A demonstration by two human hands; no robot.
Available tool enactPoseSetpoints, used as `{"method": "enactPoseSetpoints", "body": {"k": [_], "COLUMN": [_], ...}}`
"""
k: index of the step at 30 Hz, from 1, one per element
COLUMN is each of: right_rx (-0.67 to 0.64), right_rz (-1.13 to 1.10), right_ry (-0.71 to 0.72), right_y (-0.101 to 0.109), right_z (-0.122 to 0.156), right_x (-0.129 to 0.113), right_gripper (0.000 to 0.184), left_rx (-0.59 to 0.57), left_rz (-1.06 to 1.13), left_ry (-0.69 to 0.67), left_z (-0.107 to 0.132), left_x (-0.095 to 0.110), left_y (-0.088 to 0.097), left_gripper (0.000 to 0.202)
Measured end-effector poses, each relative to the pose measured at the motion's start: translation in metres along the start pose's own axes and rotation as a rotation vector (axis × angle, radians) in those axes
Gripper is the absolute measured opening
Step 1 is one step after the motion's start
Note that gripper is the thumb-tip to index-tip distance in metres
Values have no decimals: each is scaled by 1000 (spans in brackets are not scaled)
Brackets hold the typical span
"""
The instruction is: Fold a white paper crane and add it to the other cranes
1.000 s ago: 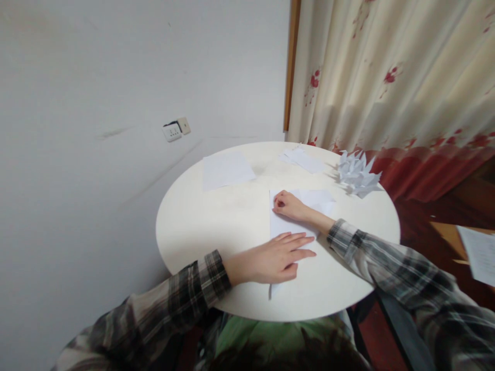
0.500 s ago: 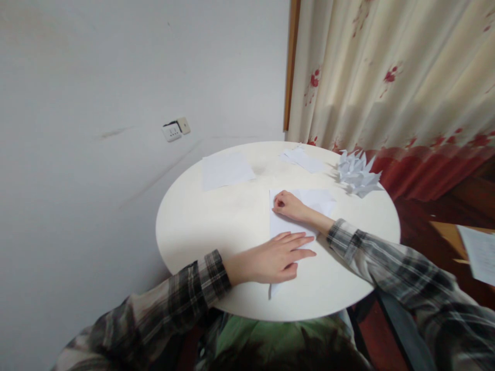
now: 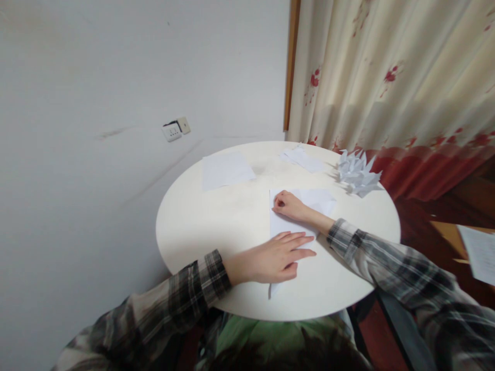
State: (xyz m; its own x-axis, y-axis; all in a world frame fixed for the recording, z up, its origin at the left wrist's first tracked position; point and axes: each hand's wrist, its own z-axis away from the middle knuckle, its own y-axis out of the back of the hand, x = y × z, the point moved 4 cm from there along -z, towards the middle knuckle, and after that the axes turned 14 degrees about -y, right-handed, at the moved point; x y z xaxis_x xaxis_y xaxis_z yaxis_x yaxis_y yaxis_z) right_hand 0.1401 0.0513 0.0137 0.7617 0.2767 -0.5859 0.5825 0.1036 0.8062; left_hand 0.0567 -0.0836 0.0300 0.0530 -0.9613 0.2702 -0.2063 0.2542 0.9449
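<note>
A white sheet of paper [image 3: 309, 200] lies on the round white table [image 3: 216, 226], partly folded. My left hand [image 3: 274, 257] rests flat on the paper's near part, fingers stretched out to the right and pressing it down. My right hand [image 3: 289, 205] is curled with its fingertips pressed on the paper's far left corner. Both sleeves are plaid.
Another flat white sheet [image 3: 226, 170] lies at the table's far left. Smaller paper pieces [image 3: 303, 158] and a pile of folded paper shapes [image 3: 358, 172] sit at the far right edge. A wall stands left, a flowered curtain [image 3: 390, 77] right. More paper [image 3: 479, 255] lies off the table.
</note>
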Motion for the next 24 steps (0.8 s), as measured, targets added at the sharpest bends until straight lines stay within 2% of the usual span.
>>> {"method": "enactPoseSetpoints", "body": {"k": [11, 18, 24], "right_rx": [-9, -123, -142], "right_rz": [82, 99, 81], "right_ry": [-38, -129, -131], "right_y": [0, 0, 0], "right_z": [-3, -10, -13], "right_x": [-1, 1, 1], "right_gripper": [9, 13, 13], "left_rx": [-7, -7, -14], "left_rz": [-2, -12, -24], "left_ry": [12, 9, 10], "left_z": [-1, -3, -3], "left_x": [2, 2, 2], "left_y": [1, -2, -2], "left_gripper": [47, 47, 47]}}
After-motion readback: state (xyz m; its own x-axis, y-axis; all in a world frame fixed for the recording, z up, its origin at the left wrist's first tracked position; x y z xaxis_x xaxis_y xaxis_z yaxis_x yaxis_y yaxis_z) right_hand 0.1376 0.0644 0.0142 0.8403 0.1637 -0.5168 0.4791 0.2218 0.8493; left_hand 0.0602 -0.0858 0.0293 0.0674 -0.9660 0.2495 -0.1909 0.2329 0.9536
